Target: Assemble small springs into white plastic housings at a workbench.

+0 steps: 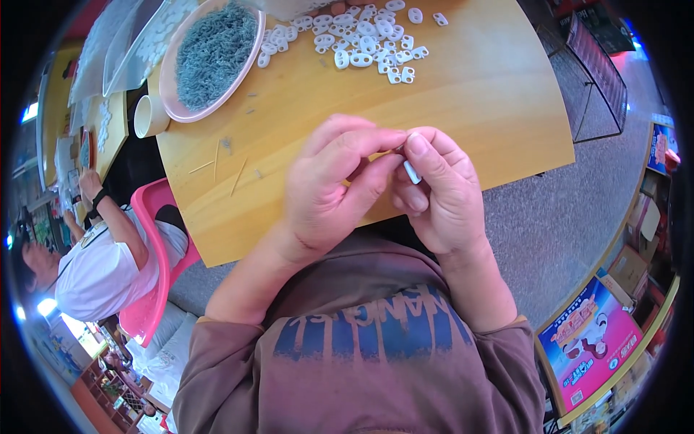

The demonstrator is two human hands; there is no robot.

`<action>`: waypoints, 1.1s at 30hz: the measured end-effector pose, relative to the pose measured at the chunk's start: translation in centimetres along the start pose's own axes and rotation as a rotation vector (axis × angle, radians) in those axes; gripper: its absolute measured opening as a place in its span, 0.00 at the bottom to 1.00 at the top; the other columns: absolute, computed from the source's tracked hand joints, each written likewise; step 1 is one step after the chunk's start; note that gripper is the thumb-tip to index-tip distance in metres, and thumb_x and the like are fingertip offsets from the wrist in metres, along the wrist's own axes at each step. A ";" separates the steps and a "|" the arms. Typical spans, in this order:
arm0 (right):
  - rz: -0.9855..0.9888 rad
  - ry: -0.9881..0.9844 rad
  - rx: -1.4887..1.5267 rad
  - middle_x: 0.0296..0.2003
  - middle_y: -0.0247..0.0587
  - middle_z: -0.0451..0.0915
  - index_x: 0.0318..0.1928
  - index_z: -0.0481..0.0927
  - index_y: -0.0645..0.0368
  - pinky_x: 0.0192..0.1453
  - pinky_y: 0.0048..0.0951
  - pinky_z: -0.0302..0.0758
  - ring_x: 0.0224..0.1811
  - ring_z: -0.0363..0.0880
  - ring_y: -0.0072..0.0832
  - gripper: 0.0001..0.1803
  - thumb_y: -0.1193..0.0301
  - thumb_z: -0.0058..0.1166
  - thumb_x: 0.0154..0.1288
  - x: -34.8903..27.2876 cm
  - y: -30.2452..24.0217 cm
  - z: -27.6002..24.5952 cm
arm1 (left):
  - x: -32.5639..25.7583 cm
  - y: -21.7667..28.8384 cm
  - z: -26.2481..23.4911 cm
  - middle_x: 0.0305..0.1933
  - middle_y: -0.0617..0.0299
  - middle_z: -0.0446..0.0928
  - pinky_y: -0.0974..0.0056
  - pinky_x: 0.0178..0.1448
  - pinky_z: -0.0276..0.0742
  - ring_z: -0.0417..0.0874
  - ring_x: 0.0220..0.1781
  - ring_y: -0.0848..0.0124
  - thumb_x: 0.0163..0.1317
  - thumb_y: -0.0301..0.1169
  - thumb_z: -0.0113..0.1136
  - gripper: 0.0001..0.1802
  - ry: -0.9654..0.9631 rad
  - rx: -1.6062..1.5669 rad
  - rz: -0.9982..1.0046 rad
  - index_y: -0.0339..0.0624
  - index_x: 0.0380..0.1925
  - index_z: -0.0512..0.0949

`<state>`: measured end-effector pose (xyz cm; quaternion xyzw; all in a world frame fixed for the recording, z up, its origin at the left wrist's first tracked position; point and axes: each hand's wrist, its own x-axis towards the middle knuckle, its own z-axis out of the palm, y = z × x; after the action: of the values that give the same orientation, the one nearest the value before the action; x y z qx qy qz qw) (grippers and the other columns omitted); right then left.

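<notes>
"What's in the hands?"
"A small white piece (411,172), clamped in the right hand (444,188) above the table's (499,79) near edge. The left hand (329,184) meets it at the fingertips; whether it grips anything, I can't tell."

"And the containers?"
"Far left, a pink bowl (168,85) heaped with grey-blue coils (218,56); just beside it, a cream cup (160,112), contents unclear. Loose white pieces (369,43) lie far center."
</notes>
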<state>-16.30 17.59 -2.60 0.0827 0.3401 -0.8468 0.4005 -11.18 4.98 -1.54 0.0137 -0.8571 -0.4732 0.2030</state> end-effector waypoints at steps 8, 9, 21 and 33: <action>0.078 -0.065 -0.055 0.20 0.30 0.70 0.33 0.71 0.59 0.16 0.13 0.56 0.13 0.58 0.12 0.08 0.68 0.45 0.62 -0.1 0.1 0.2 | -0.3 -0.7 -1.0 0.31 0.58 0.72 0.74 0.25 0.72 0.75 0.27 0.74 0.41 0.17 0.63 0.14 0.020 0.141 0.201 0.38 0.31 0.77; 0.079 -0.064 -0.057 0.20 0.30 0.70 0.33 0.71 0.59 0.16 0.13 0.56 0.13 0.58 0.12 0.08 0.68 0.45 0.62 -0.1 0.1 0.3 | -0.2 -0.7 -1.2 0.31 0.58 0.72 0.75 0.25 0.72 0.75 0.27 0.74 0.42 0.16 0.62 0.13 0.007 0.136 0.196 0.37 0.31 0.76; 0.062 -0.469 -0.788 0.24 0.33 0.74 0.33 0.76 0.63 0.29 0.19 0.68 0.25 0.70 0.18 0.06 0.73 0.50 0.58 -2.4 3.7 2.8 | -2.0 -0.3 -5.9 0.27 0.63 0.69 0.76 0.25 0.63 0.67 0.20 0.80 0.52 0.23 0.53 0.03 0.110 -1.072 -0.554 0.35 0.28 0.72; 0.221 -0.910 -1.086 0.26 0.43 0.75 0.31 0.76 0.63 0.36 0.29 0.69 0.31 0.74 0.36 0.07 0.71 0.50 0.56 -3.0 4.9 5.7 | -5.0 -0.9 -12.5 0.27 0.60 0.70 0.77 0.23 0.61 0.66 0.19 0.81 0.52 0.27 0.53 0.07 0.146 -1.265 -0.506 0.33 0.26 0.75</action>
<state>-9.93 13.57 0.40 -0.4558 0.5024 -0.4630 0.5705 -2.20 -4.49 1.87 0.1241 -0.3704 -0.9137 0.1125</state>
